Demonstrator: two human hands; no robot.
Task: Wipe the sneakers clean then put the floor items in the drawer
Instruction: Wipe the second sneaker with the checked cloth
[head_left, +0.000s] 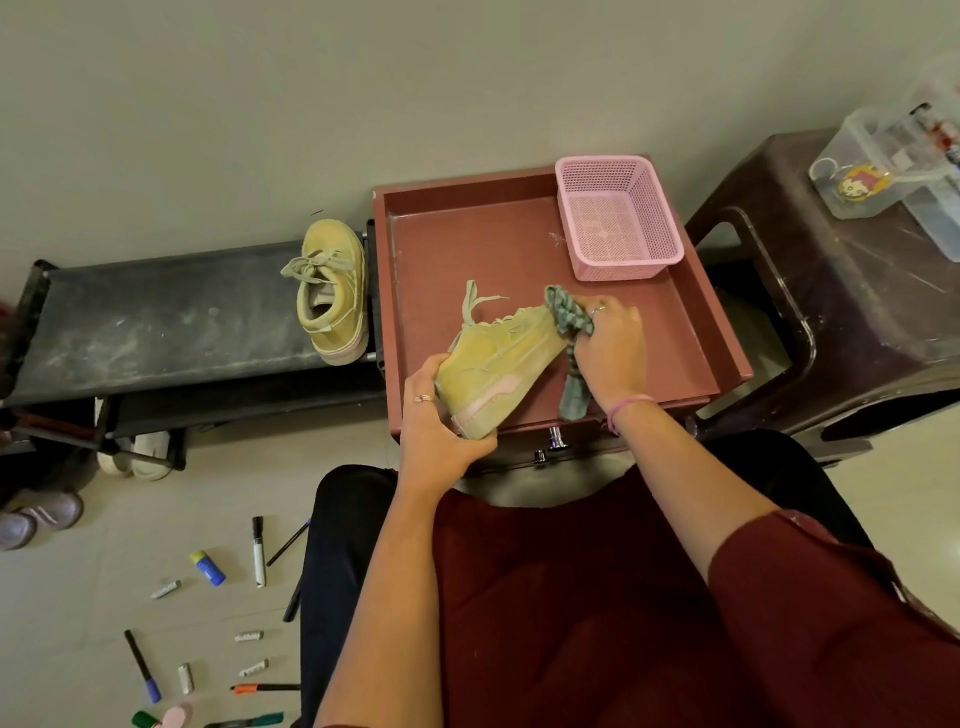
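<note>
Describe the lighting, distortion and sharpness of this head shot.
Head view: soft, even indoor light with no hard glare; a faint shadow under the sneaker on the drawer. Wide-angle bending curves the rack and stool toward the edges. The hands, left and right with the cloth, are fairly sharp; the box at the top right corner is smeared.

Both hands, left and right, reach forward, fingers curled.

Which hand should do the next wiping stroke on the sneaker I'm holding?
Right. The right hand already grips the cloth against the sneaker, while the left hand steadies its heel.
</note>
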